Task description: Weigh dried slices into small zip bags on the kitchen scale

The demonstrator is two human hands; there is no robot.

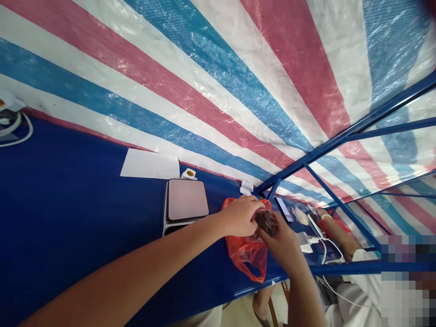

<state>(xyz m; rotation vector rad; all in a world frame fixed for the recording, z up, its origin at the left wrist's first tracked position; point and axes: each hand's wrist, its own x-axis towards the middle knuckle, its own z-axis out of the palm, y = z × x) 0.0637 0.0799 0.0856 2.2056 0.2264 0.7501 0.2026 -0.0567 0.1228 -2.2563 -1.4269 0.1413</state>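
Note:
A red plastic bag (250,256) lies on the blue table (78,218) near its front edge. My left hand (240,215) reaches over the bag's top, fingers curled and pinched at a small dark brown lump (266,221). My right hand (284,243) comes up from below and cups the same lump, fingers closed round it. Both hands meet just above the bag's mouth. What the lump is I cannot make out.
A small scale with a pale platform (185,202) stands left of the bag, a white sheet (150,164) and a little white pot (189,174) behind it. Blue frame bars (344,134) rise at right. Another person's arm (337,234) rests further along the table among white cables.

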